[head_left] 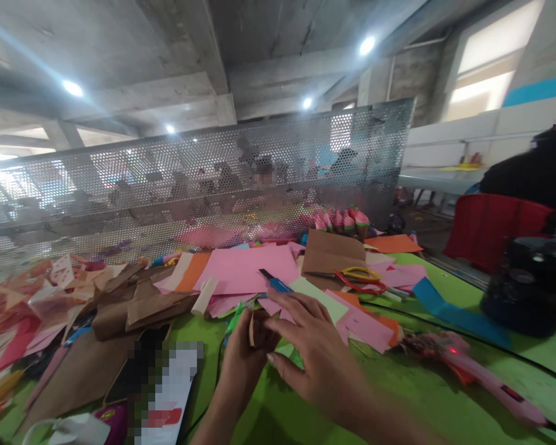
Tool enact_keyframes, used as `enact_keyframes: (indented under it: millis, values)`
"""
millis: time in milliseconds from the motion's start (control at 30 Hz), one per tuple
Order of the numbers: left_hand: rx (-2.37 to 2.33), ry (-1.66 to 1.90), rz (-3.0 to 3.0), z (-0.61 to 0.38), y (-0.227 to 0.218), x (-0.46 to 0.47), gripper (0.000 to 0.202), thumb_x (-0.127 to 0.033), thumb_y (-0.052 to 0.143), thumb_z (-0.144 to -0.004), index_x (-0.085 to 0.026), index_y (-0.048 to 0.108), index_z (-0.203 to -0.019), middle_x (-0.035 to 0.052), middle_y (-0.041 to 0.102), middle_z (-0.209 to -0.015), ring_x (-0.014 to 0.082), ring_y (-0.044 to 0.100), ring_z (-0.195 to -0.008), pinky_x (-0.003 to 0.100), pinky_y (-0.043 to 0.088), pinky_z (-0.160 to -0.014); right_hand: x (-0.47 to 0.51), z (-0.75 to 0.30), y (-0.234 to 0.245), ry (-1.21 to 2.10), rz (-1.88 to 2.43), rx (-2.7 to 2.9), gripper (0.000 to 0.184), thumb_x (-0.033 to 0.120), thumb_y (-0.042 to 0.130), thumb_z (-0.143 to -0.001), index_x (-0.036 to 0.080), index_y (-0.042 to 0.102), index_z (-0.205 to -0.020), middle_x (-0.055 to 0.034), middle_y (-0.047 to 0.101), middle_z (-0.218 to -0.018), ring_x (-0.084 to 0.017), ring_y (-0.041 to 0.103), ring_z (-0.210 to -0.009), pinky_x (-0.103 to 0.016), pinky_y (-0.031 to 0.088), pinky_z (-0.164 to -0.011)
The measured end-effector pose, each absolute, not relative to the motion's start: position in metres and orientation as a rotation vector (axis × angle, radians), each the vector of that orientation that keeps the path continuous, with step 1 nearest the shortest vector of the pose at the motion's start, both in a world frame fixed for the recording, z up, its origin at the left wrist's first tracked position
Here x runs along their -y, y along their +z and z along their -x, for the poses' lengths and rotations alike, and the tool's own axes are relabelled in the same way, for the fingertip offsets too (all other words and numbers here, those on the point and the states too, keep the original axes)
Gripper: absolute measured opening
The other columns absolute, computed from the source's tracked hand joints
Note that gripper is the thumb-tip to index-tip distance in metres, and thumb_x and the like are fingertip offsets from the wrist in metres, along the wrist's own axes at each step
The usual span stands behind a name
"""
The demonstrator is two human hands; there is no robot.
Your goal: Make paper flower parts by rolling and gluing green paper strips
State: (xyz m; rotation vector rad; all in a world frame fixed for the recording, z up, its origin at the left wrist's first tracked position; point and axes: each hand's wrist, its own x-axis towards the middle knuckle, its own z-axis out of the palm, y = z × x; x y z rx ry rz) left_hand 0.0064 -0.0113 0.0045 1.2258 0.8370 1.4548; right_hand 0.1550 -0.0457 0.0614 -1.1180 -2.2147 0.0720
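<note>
Over the green table, my left hand [241,352] is closed around a small curled piece of brown paper [252,332], whose edge shows between thumb and fingers. My right hand [312,349] is just beside it, fingers spread and bent towards the paper; whether its fingertips touch the paper is hard to see. Bits of green paper [235,318] show behind my left hand. Just beyond my right fingers lies a blue-handled craft knife [278,283] on pink paper sheets [248,266].
Red-and-yellow scissors [361,278] lie on paper at the back. A pink glue gun [486,377] with a red light lies right, its cord trailing. Paper scraps [65,290] heap up at left, near a phone [171,389]. A perforated metal screen [189,179] stands behind. One person sits at right.
</note>
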Motion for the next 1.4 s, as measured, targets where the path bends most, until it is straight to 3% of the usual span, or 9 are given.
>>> enact_keyframes:
  millis: [300,467,600,700,933,1033,1133,1300,1400]
  values:
    - [-0.811,1.426,-1.230,-0.005,0.002,0.009,0.030,-0.024,0.078,-0.064,-0.021,0.059,-0.087,-0.0024,0.061,-0.080,0.0152,0.057,-0.077,0.023,0.045,-0.070,0.043,-0.157,0.063,0.109,1.069,2.138,0.034,0.019,0.064,-0.082,0.026,0.065,-0.115,-0.0067,0.053,-0.143,-0.030,0.043,-0.130,-0.049,0.036,-0.105]
    - [-0.928,1.413,-1.234,0.013,0.003,0.005,0.039,-0.029,0.074,-0.073,-0.023,0.062,-0.110,-0.0011,0.066,-0.100,0.0165,0.057,-0.095,0.023,0.044,-0.083,0.023,-0.180,0.068,0.224,1.099,2.013,0.023,0.020,0.061,-0.086,0.022,0.066,-0.109,-0.0090,0.068,-0.115,-0.026,0.059,-0.111,-0.041,0.045,-0.094]
    - [-0.960,1.355,-1.213,0.024,0.004,0.003,0.045,-0.032,0.071,-0.077,-0.025,0.062,-0.121,0.0009,0.067,-0.116,0.0188,0.055,-0.112,0.024,0.042,-0.093,0.015,-0.187,0.055,0.398,1.170,2.293,0.040,0.031,0.074,-0.075,0.020,0.067,-0.113,-0.0088,0.069,-0.112,-0.028,0.060,-0.106,-0.039,0.046,-0.090]
    - [-0.973,1.364,-1.193,0.025,0.003,0.000,0.050,-0.035,0.073,-0.077,-0.023,0.062,-0.124,0.0035,0.069,-0.116,0.0194,0.059,-0.106,0.025,0.046,-0.088,0.017,-0.180,0.040,0.319,1.235,2.498,0.047,0.024,0.078,-0.064,0.018,0.068,-0.109,-0.0091,0.068,-0.107,-0.030,0.059,-0.101,-0.039,0.045,-0.085]
    - [-0.901,1.435,-1.181,0.027,0.001,-0.008,0.046,-0.037,0.082,-0.067,-0.018,0.071,-0.108,0.0031,0.072,-0.090,0.0150,0.061,-0.076,0.021,0.046,-0.065,0.021,-0.164,0.026,0.193,1.371,2.608,0.008,0.021,0.069,-0.070,0.019,0.072,-0.077,-0.0072,0.070,-0.081,-0.026,0.063,-0.086,-0.033,0.037,-0.071]
    - [-0.890,1.442,-1.173,0.028,0.001,-0.009,0.046,-0.036,0.084,-0.065,-0.018,0.073,-0.106,0.0016,0.071,-0.081,0.0140,0.060,-0.072,0.022,0.046,-0.065,0.020,-0.166,0.029,0.251,1.393,2.562,0.015,0.032,0.063,-0.081,0.021,0.072,-0.084,-0.0045,0.071,-0.084,-0.022,0.065,-0.079,-0.029,0.036,-0.063]
    - [-0.893,1.436,-1.166,0.027,0.000,-0.008,0.041,-0.036,0.084,-0.065,-0.019,0.075,-0.101,0.0006,0.070,-0.078,0.0128,0.058,-0.070,0.021,0.045,-0.064,0.015,-0.168,0.028,0.258,1.445,2.468,0.025,0.023,0.046,-0.091,0.020,0.069,-0.102,-0.0066,0.069,-0.103,-0.021,0.066,-0.089,-0.028,0.037,-0.067]
    - [-0.910,1.410,-1.156,0.024,-0.003,-0.008,0.042,-0.037,0.086,-0.063,-0.019,0.074,-0.099,0.0016,0.070,-0.087,0.0144,0.059,-0.076,0.024,0.046,-0.071,0.011,-0.167,0.018,0.329,1.459,2.467,0.050,-0.001,0.053,-0.064,0.021,0.071,-0.105,-0.0063,0.069,-0.101,-0.022,0.066,-0.082,-0.028,0.032,-0.062]
    - [-0.909,1.380,-1.167,0.024,-0.003,-0.007,0.045,-0.041,0.085,-0.064,-0.019,0.073,-0.102,0.0017,0.068,-0.085,0.0147,0.057,-0.075,0.024,0.045,-0.069,0.011,-0.169,0.018,0.384,1.445,2.411,0.041,0.000,0.055,-0.061,0.020,0.074,-0.091,-0.0071,0.070,-0.090,-0.023,0.065,-0.077,-0.029,0.031,-0.061]
